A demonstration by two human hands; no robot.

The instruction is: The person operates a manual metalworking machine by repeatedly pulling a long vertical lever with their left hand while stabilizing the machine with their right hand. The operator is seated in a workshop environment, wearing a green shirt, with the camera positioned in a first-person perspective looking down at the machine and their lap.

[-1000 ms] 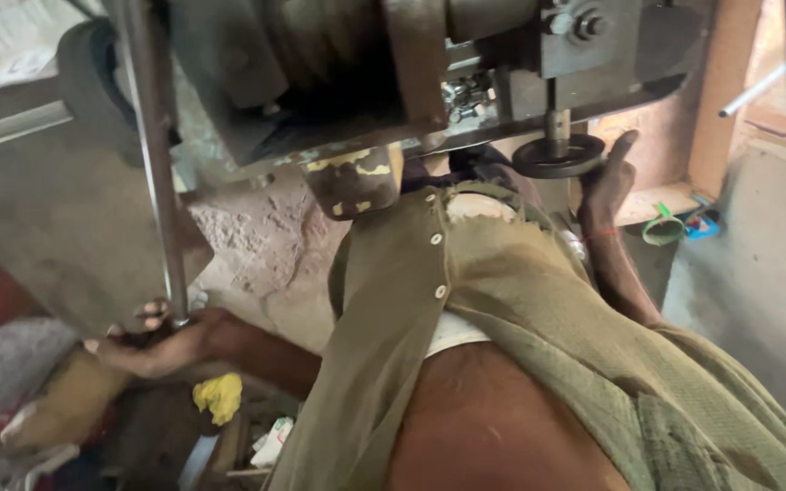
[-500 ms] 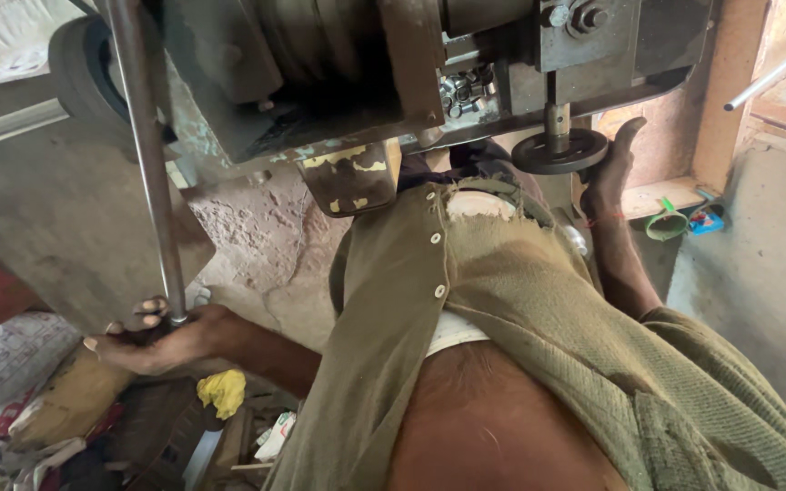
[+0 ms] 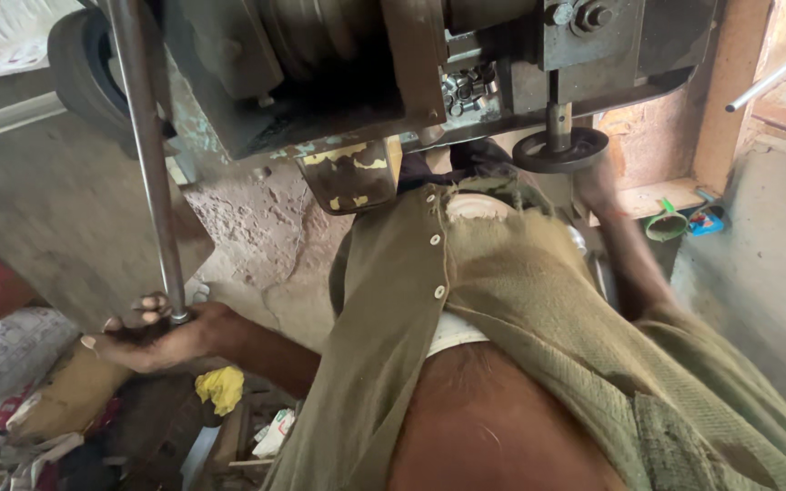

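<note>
**Two Hands on a Big Machine**

The left hand (image 3: pixel 152 336) is closed around the bottom end of a long metal rod (image 3: pixel 147 155). The rod goes up from the hand toward 12 o'clock, and its lower end sits at about 9 o'clock in the view.

The right hand (image 3: pixel 598 186) reaches up at about 2 o'clock. It touches a round black wheel (image 3: pixel 561 150) under the machine (image 3: pixel 366 64). I cannot tell how tightly it grips.

A green shirt (image 3: pixel 502 300) fills the middle. A yellow rag (image 3: pixel 220 386) lies below the left hand, at 7 o'clock.
</note>
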